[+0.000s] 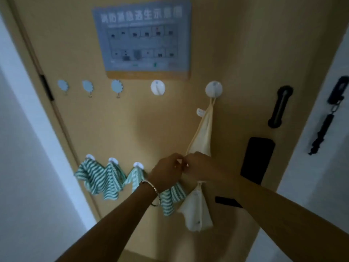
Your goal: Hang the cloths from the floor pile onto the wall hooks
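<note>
**Hands meeting at the door, cream cloth below them**

Your left hand (166,171) and right hand (201,167) are drawn together, fingers curled and tips touching. Whether they pinch anything cannot be told, because your own knuckles cover the spot.

Directly under your right hand hangs the lower cream cloth (196,208). Its top runs up behind your wrist, so what holds it is hidden. Just above your right hand, the upper cream cloth (202,135) hangs by its loop from a white round hook (213,89), and its bottom edge reaches your knuckles.

To the left of your left hand, green-striped cloths (100,176) hang from small white hooks (113,160). One more striped cloth (172,197) shows under your left wrist, beside your bracelet (151,188).

Up and left of your hands sits a second white hook (157,87), with grey scalloped hooks (117,86) further left. An evacuation plan (143,38) is above them on the door (75,44). A black handle plate (256,159) lies just right of your right forearm.
</note>
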The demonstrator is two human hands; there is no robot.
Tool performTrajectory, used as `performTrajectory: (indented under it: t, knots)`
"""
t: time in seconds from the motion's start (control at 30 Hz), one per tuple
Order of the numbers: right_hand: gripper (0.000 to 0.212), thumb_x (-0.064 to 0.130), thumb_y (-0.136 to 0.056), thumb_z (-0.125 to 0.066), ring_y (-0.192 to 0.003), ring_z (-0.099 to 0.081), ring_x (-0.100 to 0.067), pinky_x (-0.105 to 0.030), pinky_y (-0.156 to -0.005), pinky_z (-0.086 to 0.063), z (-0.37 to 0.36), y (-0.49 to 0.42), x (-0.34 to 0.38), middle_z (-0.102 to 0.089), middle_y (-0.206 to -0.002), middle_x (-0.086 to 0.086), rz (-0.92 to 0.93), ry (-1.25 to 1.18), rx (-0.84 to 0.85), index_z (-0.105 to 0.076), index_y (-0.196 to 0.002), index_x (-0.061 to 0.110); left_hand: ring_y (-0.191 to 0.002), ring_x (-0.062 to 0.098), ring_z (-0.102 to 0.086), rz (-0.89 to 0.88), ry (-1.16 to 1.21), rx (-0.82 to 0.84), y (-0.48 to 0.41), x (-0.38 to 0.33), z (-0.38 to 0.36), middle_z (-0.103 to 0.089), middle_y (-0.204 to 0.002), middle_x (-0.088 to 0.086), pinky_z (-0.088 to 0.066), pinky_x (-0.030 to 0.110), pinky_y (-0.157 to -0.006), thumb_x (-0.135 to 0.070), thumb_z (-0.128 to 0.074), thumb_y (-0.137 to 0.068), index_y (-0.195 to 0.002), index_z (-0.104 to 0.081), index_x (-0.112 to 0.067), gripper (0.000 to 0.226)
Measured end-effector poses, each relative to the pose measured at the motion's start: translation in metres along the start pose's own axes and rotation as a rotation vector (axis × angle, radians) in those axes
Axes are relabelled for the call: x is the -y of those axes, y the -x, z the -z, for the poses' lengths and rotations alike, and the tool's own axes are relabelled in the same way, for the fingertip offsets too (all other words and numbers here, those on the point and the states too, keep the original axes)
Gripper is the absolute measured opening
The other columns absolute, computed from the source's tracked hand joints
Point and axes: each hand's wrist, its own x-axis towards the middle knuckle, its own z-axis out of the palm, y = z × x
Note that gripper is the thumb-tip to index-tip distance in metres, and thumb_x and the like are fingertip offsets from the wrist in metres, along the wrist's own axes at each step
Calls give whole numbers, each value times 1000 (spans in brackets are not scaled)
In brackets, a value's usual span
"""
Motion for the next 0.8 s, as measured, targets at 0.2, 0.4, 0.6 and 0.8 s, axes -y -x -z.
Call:
performTrajectory:
  t: [0.2,0.4,0.6,0.8]
  knots:
    - [29,22,-96,-43,-101,-62,-27,-35,-87,-48,-47,21,51,-67,-108,-10,287,-68,190,-67,-106,8,-92,26,-63,257,-113,-19,90,31,5,-69,-103,10,-46,27,-79,-8,-46,-92,-119,-58,-17,31]
    - [31,23,-99,-39,-75,-59,-24,-30,-66,-45,-66,40,113,-67,-97,-14,498,-127,284,-64,-109,7,-88,24,-64,448,-235,-72,153,45,37,-68,-106,7,-47,28,-72,-15,-43,-96,-123,-55,-20,30]
    - [26,22,-98,-45,-58,-51,-13,-21,-56,-40,-57,58,143,-49,-70,6,521,-314,336,-59,-117,12,-87,20,-65,470,-272,-141,187,41,56,-69,-107,5,-49,25,-76,-15,-46,-95,-127,-50,-19,32]
    - [26,21,-97,-46,-63,-62,-23,-32,-68,-54,-45,95,199,-65,-80,-6,591,-308,358,-63,-115,13,-87,18,-63,520,-295,-205,251,32,86,-67,-107,6,-50,22,-75,-16,-45,-96,-133,-45,-17,36]
